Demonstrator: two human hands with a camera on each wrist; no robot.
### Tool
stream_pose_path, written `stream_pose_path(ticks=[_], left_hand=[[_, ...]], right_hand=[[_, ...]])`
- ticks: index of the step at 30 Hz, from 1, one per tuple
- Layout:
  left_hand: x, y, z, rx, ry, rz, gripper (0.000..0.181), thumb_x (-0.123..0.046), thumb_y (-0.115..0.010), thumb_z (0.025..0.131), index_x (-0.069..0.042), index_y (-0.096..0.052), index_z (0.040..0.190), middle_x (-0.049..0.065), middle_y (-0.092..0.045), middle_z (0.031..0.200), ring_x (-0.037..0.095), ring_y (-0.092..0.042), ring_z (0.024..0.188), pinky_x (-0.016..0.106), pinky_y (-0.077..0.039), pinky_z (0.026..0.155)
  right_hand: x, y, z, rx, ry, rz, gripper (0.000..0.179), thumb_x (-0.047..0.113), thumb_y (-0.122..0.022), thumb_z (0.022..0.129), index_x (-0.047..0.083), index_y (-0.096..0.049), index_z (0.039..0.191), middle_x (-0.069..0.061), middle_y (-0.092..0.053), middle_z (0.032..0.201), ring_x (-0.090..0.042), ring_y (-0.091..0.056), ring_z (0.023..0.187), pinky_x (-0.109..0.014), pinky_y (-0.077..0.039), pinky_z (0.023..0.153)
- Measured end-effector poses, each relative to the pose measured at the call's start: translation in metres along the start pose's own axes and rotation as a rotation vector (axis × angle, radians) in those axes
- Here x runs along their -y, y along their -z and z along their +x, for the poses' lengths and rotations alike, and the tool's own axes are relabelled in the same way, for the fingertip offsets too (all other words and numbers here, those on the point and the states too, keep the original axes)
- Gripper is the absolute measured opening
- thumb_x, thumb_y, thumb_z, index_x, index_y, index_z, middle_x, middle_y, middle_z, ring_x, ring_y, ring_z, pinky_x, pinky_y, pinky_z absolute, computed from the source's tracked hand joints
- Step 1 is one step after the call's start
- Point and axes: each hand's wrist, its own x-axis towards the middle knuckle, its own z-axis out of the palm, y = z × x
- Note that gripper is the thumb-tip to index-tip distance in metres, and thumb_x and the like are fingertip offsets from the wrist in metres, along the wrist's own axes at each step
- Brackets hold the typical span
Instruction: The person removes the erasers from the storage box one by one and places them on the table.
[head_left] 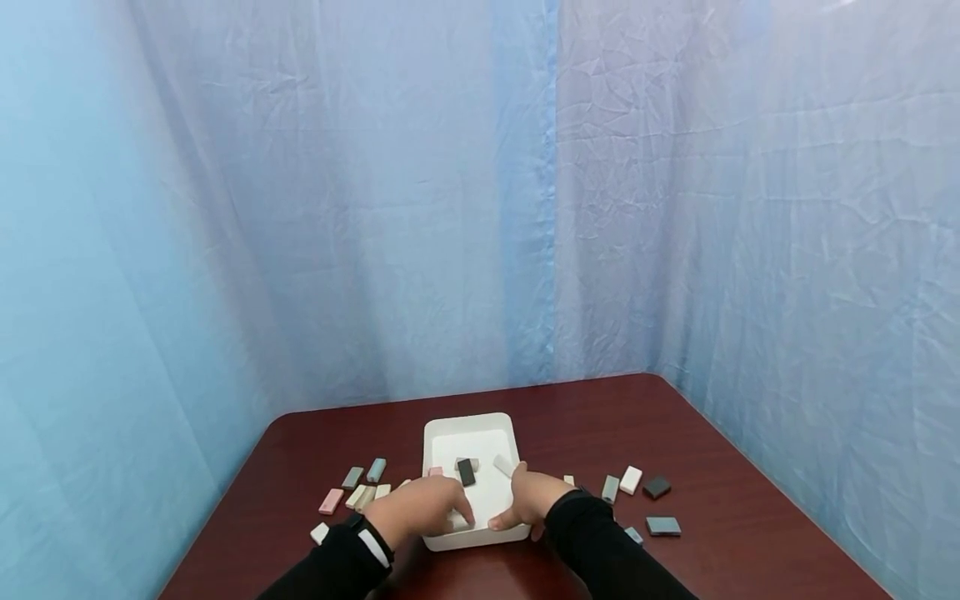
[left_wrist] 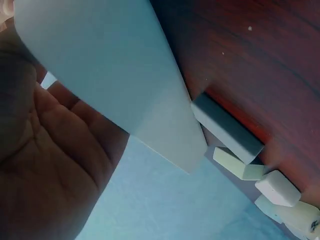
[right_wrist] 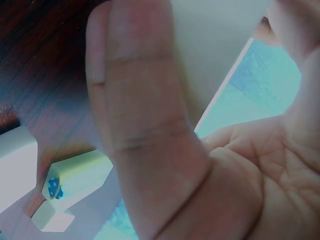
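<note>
A white rectangular tray point(head_left: 474, 427) lies on the table with several small blocks in it, among them a black block point(head_left: 467, 472), a pink block point(head_left: 435, 472) and a white block point(head_left: 503, 465). My right hand point(head_left: 534, 496) grips the tray's right wall, thumb on the inner side and fingers outside; in the right wrist view its fingers point(right_wrist: 145, 90) lie along the outer wall. Over the near left rim, my left hand point(head_left: 423, 507) reaches in, fingertips down at a white block point(head_left: 459, 522). Whether it pinches that block I cannot tell; the tray wall point(left_wrist: 110, 70) hides its fingertips in the left wrist view.
Loose blocks in pink point(head_left: 331, 501), cream, grey and light blue lie left of the tray. On its right are a white block point(head_left: 631, 479), a dark block point(head_left: 657, 487) and several grey ones. Blue curtains point(head_left: 450, 208) stand behind the dark red table point(head_left: 600, 408).
</note>
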Motion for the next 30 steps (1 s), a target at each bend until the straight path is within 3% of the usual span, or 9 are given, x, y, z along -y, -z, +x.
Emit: stream_pose_path(ticks=[4,6,9,12,16,18,22,27,30], left_hand=[[-0.006,0.000,-0.002,0.038,0.100,-0.023,0.036,0.002,-0.073,0.080,-0.032,-0.077,0.089,-0.022,-0.065,0.085,-0.004,-0.052,0.067,0.017,-0.043,0.053],[-0.007,0.002,-0.001,0.044,0.110,0.005,0.030,-0.003,-0.075,0.081,-0.032,-0.077,0.083,-0.022,-0.064,0.078,-0.002,-0.048,0.060,0.018,-0.042,0.051],[-0.006,0.000,0.001,0.017,0.063,0.037,0.025,-0.006,-0.075,0.082,-0.031,-0.074,0.076,-0.022,-0.058,0.067,-0.001,-0.042,0.055,0.017,-0.039,0.049],[-0.003,-0.004,0.003,-0.021,0.024,0.031,0.030,-0.007,-0.072,0.085,-0.029,-0.066,0.065,-0.020,-0.041,0.056,0.000,-0.030,0.049,0.017,-0.030,0.045],[0.001,-0.011,0.003,-0.101,-0.017,0.039,0.040,-0.005,-0.068,0.085,-0.025,-0.050,0.055,-0.013,-0.024,0.058,0.004,-0.020,0.050,0.022,-0.025,0.050],[0.003,-0.014,0.004,-0.159,-0.027,0.077,0.040,-0.007,-0.067,0.086,-0.026,-0.048,0.056,-0.012,-0.027,0.062,0.004,-0.022,0.054,0.025,-0.030,0.057],[0.005,-0.018,0.007,-0.228,-0.001,0.124,0.026,-0.016,-0.071,0.089,-0.029,-0.062,0.068,-0.013,-0.041,0.075,0.002,-0.037,0.066,0.031,-0.042,0.071],[0.006,-0.019,0.009,-0.184,0.076,0.071,0.009,-0.018,-0.079,0.082,-0.024,-0.074,0.077,-0.014,-0.047,0.080,0.000,-0.044,0.071,0.021,-0.046,0.065],[0.007,-0.017,0.008,-0.179,0.084,0.053,0.007,-0.014,-0.079,0.080,-0.019,-0.077,0.082,-0.013,-0.051,0.082,0.000,-0.048,0.075,0.019,-0.047,0.065]], right_hand=[[0.000,-0.003,-0.002,-0.015,0.015,-0.029,0.113,0.056,-0.074,0.080,-0.009,-0.014,0.150,-0.009,-0.065,0.063,-0.021,-0.062,0.049,-0.030,-0.046,0.049],[0.000,-0.001,-0.002,-0.022,0.021,-0.043,0.113,0.057,-0.074,0.080,-0.009,-0.014,0.150,-0.009,-0.065,0.062,-0.020,-0.062,0.047,-0.030,-0.047,0.050],[0.000,0.000,-0.002,-0.021,0.024,-0.050,0.113,0.057,-0.073,0.080,-0.009,-0.014,0.150,-0.009,-0.065,0.062,-0.020,-0.062,0.047,-0.031,-0.048,0.052],[0.000,0.001,-0.003,-0.015,0.020,-0.038,0.112,0.056,-0.073,0.081,-0.009,-0.015,0.150,-0.009,-0.065,0.062,-0.021,-0.062,0.049,-0.032,-0.049,0.055],[0.000,0.000,-0.004,-0.010,0.024,-0.032,0.111,0.055,-0.073,0.081,-0.009,-0.015,0.150,-0.009,-0.065,0.063,-0.021,-0.063,0.050,-0.032,-0.050,0.057],[0.001,-0.001,-0.004,-0.004,0.027,-0.039,0.110,0.056,-0.073,0.082,-0.009,-0.015,0.150,-0.010,-0.065,0.063,-0.021,-0.063,0.051,-0.032,-0.050,0.056],[0.002,0.000,-0.005,0.008,0.019,-0.029,0.110,0.055,-0.072,0.082,-0.008,-0.014,0.150,-0.011,-0.066,0.064,-0.022,-0.064,0.051,-0.031,-0.048,0.052],[0.002,0.001,-0.005,0.002,0.012,-0.016,0.111,0.055,-0.073,0.082,-0.008,-0.012,0.151,-0.011,-0.065,0.064,-0.022,-0.064,0.052,-0.030,-0.046,0.048],[0.001,0.001,-0.004,0.000,0.012,-0.016,0.112,0.055,-0.073,0.081,-0.008,-0.012,0.151,-0.010,-0.065,0.064,-0.022,-0.064,0.052,-0.030,-0.047,0.049]])
